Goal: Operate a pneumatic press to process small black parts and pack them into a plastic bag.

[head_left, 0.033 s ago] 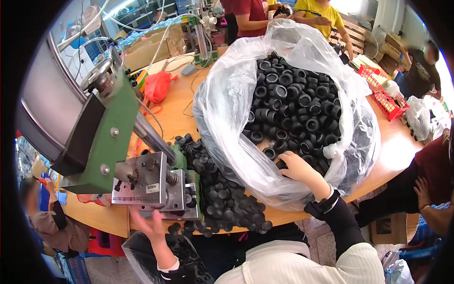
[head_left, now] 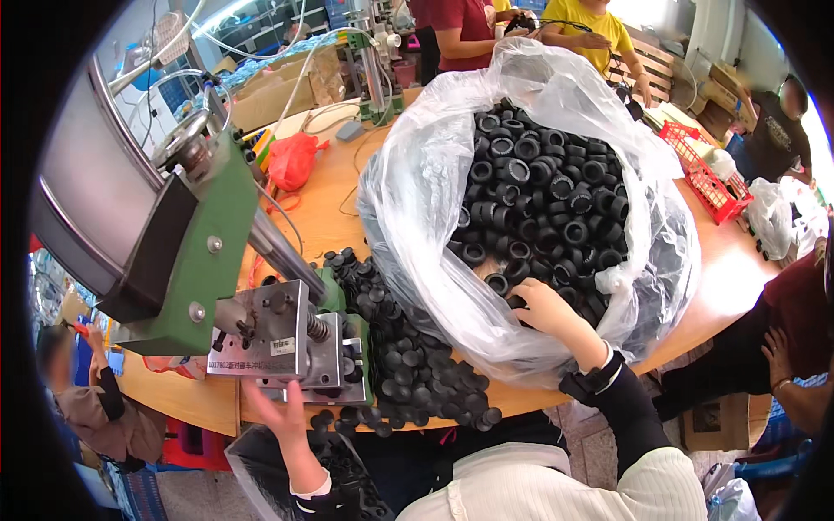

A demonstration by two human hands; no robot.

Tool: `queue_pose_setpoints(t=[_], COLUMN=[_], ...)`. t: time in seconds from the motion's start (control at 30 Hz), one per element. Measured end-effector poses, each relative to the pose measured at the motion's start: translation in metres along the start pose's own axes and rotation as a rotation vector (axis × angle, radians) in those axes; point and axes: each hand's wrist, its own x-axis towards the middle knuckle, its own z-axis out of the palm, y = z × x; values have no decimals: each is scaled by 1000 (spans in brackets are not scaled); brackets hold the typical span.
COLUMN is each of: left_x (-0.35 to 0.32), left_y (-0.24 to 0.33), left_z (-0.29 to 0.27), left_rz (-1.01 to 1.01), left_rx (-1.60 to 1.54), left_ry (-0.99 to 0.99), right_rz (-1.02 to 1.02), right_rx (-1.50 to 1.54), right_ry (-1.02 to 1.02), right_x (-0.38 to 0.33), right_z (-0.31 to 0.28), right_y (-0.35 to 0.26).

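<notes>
A large clear plastic bag (head_left: 417, 200) lies open on the round wooden table (head_left: 321, 217), full of black rubber rings (head_left: 547, 191). My right hand (head_left: 543, 313) reaches into the bag's mouth with its fingertips buried among the rings, so its grip is hidden. A loose heap of black round caps (head_left: 417, 365) covers the table between the bag and a green press machine (head_left: 200, 252). My left hand (head_left: 282, 408) is raised at the table's front edge, fingers apart and holding nothing, just under the machine's steel block (head_left: 278, 339).
A red bag (head_left: 291, 161) and cables lie behind the press. A red basket (head_left: 712, 182) stands at the far right. Other people sit at the far side (head_left: 591, 26), the right (head_left: 782, 313) and the lower left (head_left: 78, 391). A second bag of black parts (head_left: 339, 473) hangs below the table edge.
</notes>
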Motion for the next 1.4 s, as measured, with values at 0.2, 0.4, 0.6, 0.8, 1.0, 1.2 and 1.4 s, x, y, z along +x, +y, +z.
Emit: queue_pose_setpoints(t=[0.2, 0.4, 0.6, 0.8, 1.0, 1.2, 1.4], left_x=[35, 17, -41, -125, -106, -22, -34], left_y=[24, 22, 26, -6, -30, -78, -133], left_z=[31, 22, -29, -113, -110, -45, -49], left_rz=[-268, -137, -193, -667, -461, -140, -222], left_rx=[-114, 260, 263, 563, 666, 717, 635], left_ry=[191, 80, 277, 334, 104, -332, -431], right_rz=[270, 212, -377, -463, -546, -396, -64], right_rx=[780, 1097, 837, 577, 593, 726, 349], right_ry=[226, 190, -1, 181, 147, 18, 423], right_x=[-6, -21, 3, 46, 65, 23, -14], right_z=[-18, -41, 6, 60, 68, 51, 12], right_y=[-16, -93, -212, -290, -305, -276, -118])
